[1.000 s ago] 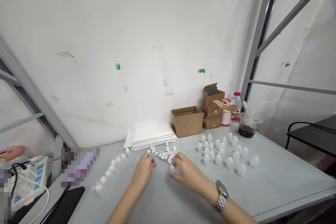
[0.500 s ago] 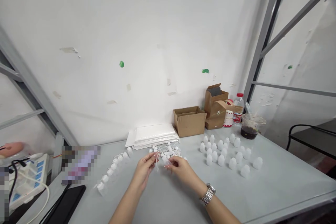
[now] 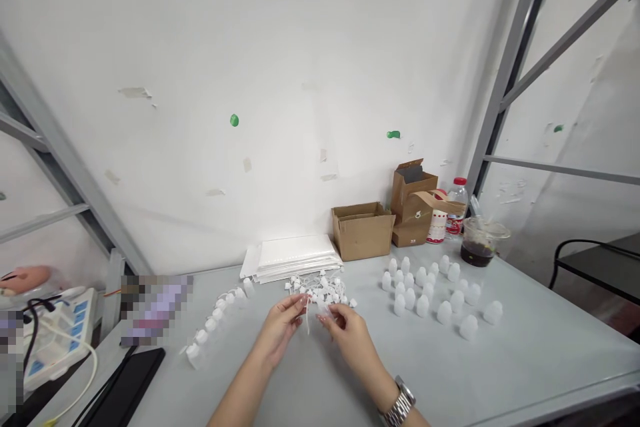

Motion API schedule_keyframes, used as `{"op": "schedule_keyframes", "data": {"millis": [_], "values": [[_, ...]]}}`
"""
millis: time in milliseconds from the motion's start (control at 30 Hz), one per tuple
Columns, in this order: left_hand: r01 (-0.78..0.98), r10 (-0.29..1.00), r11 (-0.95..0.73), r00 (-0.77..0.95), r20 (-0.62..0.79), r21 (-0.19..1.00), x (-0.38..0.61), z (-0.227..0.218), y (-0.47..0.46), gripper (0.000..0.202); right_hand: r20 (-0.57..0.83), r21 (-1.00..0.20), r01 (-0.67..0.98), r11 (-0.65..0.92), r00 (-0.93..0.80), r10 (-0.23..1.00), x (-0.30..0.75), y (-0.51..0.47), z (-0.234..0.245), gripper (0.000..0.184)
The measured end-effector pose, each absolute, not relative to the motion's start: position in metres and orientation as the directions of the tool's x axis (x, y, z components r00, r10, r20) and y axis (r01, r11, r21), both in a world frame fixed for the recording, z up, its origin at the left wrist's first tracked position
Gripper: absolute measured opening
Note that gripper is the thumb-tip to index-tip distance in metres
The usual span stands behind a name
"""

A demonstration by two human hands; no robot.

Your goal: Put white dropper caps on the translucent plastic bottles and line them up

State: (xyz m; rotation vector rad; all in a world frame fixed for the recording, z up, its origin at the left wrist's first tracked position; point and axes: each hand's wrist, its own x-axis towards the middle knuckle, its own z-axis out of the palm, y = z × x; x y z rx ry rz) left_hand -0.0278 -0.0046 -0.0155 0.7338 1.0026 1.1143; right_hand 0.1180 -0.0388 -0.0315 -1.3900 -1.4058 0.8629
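Left hand (image 3: 281,328) pinches thin white cord (image 3: 308,321); right hand (image 3: 354,337) clamped on translucent piece (image 3: 325,310), mostly hidden, shape hard to tell.

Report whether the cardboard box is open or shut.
Open: no lid covers the cardboard box, and its inside walls show.
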Motion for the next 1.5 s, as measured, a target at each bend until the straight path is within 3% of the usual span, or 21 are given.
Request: {"op": "schedule_keyframes", "data": {"millis": [333, 567, 733, 900, 1200, 1500], "values": [[-0.313, 0.954, 0.292, 0.161, -0.253, 0.904, -0.021, -0.017, -0.01, 0.027, 0.153, -0.931, 0.337, 0.142, 0.006, 0.988, 0.114, -0.045, -0.031, 0.016], [-0.203, 0.949, 0.202, 0.281, -0.141, 0.958, -0.021, -0.013, -0.013, 0.033, 0.019, -0.999, 0.033, 0.019, -0.008, 1.0, 0.115, -0.042, -0.028, 0.027], [-0.177, 0.93, 0.191, 0.347, -0.12, 0.965, -0.022, -0.007, -0.016, 0.037, 0.0, -0.997, -0.076, -0.004, -0.046, 0.999, 0.117, -0.039, -0.023, 0.036], [-0.183, 0.926, 0.203, 0.355, -0.128, 0.962, -0.021, -0.004, -0.017, 0.029, 0.016, -0.998, -0.053, 0.017, 0.01, 1.0, 0.116, -0.041, -0.023, 0.033], [-0.285, 0.898, 0.265, 0.421, -0.129, 0.921, -0.021, 0.001, -0.02, 0.034, 0.128, -0.99, 0.054, 0.129, -0.02, 0.992, 0.119, -0.044, -0.019, 0.03], [-0.297, 0.898, 0.285, 0.416, -0.145, 0.911, -0.019, 0.001, -0.023, 0.036, -0.004, -0.947, -0.305, -0.103, -0.308, 0.951, 0.12, -0.048, -0.012, 0.03]]}}
